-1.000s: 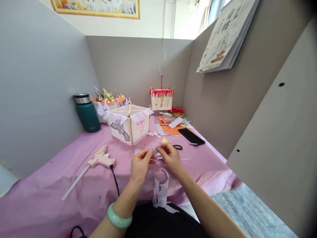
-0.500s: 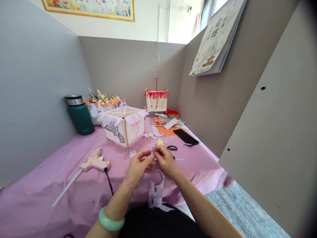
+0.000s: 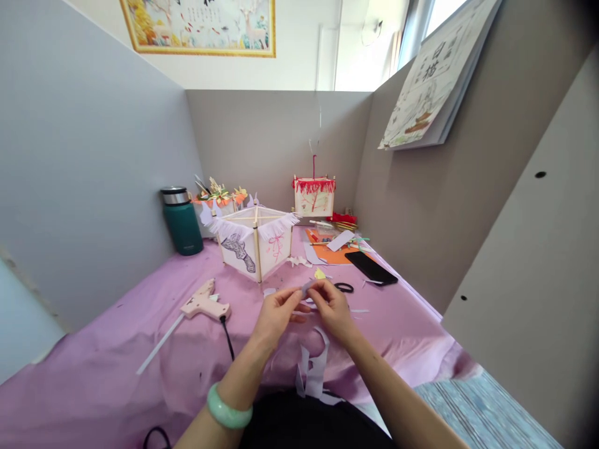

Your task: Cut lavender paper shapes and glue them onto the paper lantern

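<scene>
Between the left hand (image 3: 277, 313) and the right hand (image 3: 333, 307) sits a pale lilac paper piece (image 3: 307, 287). On the left wrist is a mint-green bangle (image 3: 228, 411). Under both hands spreads a pink-purple cloth (image 3: 116, 349), and just below them hang white-lilac paper offcuts (image 3: 314, 373). Left of the left hand lies a pale pink glue gun (image 3: 204, 304) with a black cord. Beyond the hands stands a white lantern (image 3: 255, 241) with white fringe, a black-and-white drawing and a pink bow. Farther left stands a dark green flask (image 3: 182, 220) with a silver lid. Right of the right hand lie black-handled scissors (image 3: 344, 287), a black phone (image 3: 377, 267) and an orange sheet (image 3: 333, 252). Far beyond hangs a red-fringed lantern (image 3: 314, 194).
</scene>
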### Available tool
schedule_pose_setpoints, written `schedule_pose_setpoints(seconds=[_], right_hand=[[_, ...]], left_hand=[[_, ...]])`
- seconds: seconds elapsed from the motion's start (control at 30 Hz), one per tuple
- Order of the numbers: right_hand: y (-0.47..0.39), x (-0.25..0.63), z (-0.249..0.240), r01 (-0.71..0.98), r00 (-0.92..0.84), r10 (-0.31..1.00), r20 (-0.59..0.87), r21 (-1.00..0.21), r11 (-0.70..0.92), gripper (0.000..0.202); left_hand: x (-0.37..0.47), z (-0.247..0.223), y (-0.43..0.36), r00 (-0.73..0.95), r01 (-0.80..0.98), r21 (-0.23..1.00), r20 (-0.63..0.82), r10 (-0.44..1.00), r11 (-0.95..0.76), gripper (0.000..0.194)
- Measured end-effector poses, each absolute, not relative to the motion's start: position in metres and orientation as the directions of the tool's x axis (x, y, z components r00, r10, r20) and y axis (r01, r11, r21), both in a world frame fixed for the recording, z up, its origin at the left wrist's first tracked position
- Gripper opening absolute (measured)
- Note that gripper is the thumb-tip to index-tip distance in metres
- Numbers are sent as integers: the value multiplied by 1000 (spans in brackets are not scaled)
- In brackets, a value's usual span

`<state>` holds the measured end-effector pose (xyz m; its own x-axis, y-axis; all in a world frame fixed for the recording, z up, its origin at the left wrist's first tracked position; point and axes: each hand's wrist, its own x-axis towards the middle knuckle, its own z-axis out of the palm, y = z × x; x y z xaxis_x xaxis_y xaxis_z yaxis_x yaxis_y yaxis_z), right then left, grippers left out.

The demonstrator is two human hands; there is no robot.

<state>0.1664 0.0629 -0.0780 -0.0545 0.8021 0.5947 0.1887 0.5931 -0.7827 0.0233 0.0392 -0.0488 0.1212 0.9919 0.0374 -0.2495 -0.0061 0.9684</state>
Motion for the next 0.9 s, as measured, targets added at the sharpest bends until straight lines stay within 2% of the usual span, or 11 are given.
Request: schedule_pose_setpoints(seconds=[0.13, 0.33, 0.5, 0.9], right_hand=[[64, 166, -79, 168, -22, 800, 600, -786, 594, 13], [65, 167, -78, 279, -28, 753, 658, -718, 638, 16], [66, 168, -79, 298, -47, 722, 690, -680, 670, 18], [66, 167, -77, 315, -64, 734, 677, -684, 658, 20]], left_hand=[[24, -47, 38, 135, -289, 957, 34, 990, 6, 42], [24, -51, 41, 125, -305, 952, 12, 992, 27, 47], [23, -54, 45, 98, -333, 942, -2, 995, 35, 52], [17, -66, 50, 79, -395, 918, -14, 997, 44, 43]])
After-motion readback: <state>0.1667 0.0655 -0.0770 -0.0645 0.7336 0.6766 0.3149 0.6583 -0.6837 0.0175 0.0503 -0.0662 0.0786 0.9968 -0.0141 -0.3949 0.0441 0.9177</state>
